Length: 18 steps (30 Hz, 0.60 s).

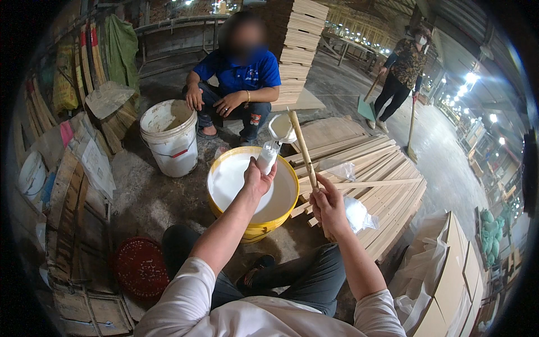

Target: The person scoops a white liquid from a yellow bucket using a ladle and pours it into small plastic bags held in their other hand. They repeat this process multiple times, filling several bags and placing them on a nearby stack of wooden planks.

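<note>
My left hand (260, 178) is closed around a small white bottle (268, 159), held up over a yellow bucket (293, 205) of white liquid. In my right hand (328, 203) is the wooden handle of a ladle (305, 147), gripped near its lower end. The ladle's white-coated cup (282, 128) is tilted just above the bottle's top. Whether liquid runs between cup and bottle is too small to tell.
A dirty white pail (171, 147) stands beyond to the left, near a squatting person in blue (241, 73). Wooden strips (376, 185) lie stacked at right, with a plastic bag (359, 215). A red perforated stool (141, 267) is near my left leg. Another person (407, 64) holds long-handled tools.
</note>
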Motion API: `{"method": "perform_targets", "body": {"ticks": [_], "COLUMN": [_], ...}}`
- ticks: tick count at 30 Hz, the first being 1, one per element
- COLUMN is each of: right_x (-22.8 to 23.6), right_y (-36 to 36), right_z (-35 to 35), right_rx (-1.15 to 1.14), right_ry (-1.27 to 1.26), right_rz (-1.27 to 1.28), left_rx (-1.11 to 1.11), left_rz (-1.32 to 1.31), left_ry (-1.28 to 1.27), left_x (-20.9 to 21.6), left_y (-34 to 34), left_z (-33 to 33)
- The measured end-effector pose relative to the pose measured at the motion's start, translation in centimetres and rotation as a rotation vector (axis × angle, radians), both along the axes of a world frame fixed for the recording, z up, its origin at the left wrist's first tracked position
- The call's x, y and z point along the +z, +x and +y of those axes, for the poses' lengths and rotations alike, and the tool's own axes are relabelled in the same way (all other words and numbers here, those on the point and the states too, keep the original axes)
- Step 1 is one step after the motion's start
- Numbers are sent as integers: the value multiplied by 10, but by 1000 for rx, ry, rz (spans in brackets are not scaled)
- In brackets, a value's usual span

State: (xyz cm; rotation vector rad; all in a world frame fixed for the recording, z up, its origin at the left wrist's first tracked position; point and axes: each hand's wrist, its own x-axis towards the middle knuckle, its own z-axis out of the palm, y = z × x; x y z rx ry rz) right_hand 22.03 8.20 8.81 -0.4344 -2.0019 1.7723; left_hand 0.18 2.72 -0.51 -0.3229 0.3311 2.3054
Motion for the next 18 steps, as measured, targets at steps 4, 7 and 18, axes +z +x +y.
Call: {"method": "perform_targets", "body": {"ticks": [4, 7, 18], "right_x": [-7, -20, -148], "right_y": [-2, -4, 62], "right_z": [7, 11, -8], "right_rx": [22, 15, 98], "right_ry": [-150, -249, -215], "right_rz": [0, -17, -243], "left_rx": [-37, -32, -50], "left_rz": [30, 102, 230], "left_ry": [57, 69, 366], "left_x": [-5, -16, 3], "left_y": [-4, -17, -176], "left_z": [-3, -13, -87]}}
